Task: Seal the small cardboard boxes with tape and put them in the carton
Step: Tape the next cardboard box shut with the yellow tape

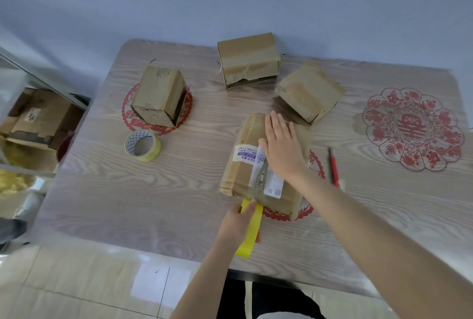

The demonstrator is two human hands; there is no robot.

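Observation:
A small cardboard box (245, 173) with white shipping labels lies on the table in front of me. My right hand (281, 147) lies flat on its top with the fingers straight. My left hand (240, 221) grips a yellow roll of tape (252, 229) at the box's near edge, where the tape's end meets the cardboard. Three more small boxes stand farther back: one at the left (158, 96), one at the rear centre (248, 60) with a torn flap, one at the right (309, 91). A carton (38, 119) sits off the table at the far left.
A second yellow tape roll (142, 145) lies on the table left of the box. A red pen-like tool (334, 167) lies to the right. Red paper-cut decorations (412, 129) show under the table cover. The table's near edge (256, 275) is close to my body.

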